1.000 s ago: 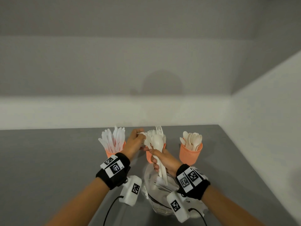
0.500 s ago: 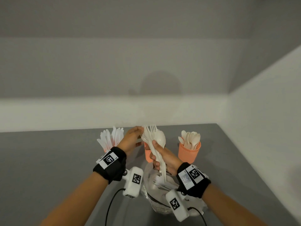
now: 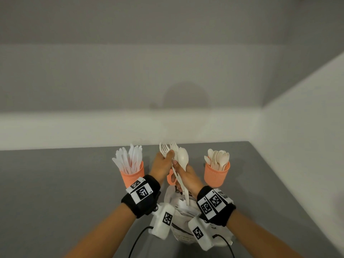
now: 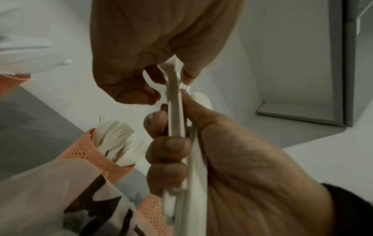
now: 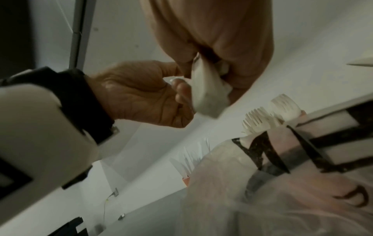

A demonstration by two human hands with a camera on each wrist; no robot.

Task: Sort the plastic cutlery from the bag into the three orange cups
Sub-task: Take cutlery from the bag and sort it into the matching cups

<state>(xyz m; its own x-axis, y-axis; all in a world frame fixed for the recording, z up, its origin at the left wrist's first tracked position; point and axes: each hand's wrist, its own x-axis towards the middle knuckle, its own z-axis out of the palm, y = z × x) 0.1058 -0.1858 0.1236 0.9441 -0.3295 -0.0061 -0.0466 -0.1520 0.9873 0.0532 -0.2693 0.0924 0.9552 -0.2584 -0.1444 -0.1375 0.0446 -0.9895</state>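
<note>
Three orange mesh cups stand in a row: the left cup [image 3: 133, 174] holds knives, the middle cup [image 3: 169, 179] [image 4: 84, 151] holds forks and is mostly hidden behind my hands, and the right cup [image 3: 216, 175] holds spoons. My right hand [image 3: 178, 168] [image 4: 171, 143] [image 5: 210, 63] grips a cutlery bundle [image 3: 183, 159] [image 5: 206, 89] of forks and a spoon by the handles, above the middle cup. My left hand [image 3: 168, 155] [image 4: 173, 70] [image 5: 177, 83] pinches a fork [image 3: 164, 148] at the top of that bundle. The plastic bag [image 3: 178, 211] [image 5: 282, 191] lies under my wrists.
The grey table [image 3: 65, 183] ends at a white wall behind the cups and another wall on the right. Cables [image 3: 137, 239] trail from the wrist cameras toward me. Open tabletop lies to the left and right of the cups.
My left hand has shifted right, away from the knife cup, and closed in on the fork heads of the bundle. The right hand keeps its grip on the bundle, slightly higher.
</note>
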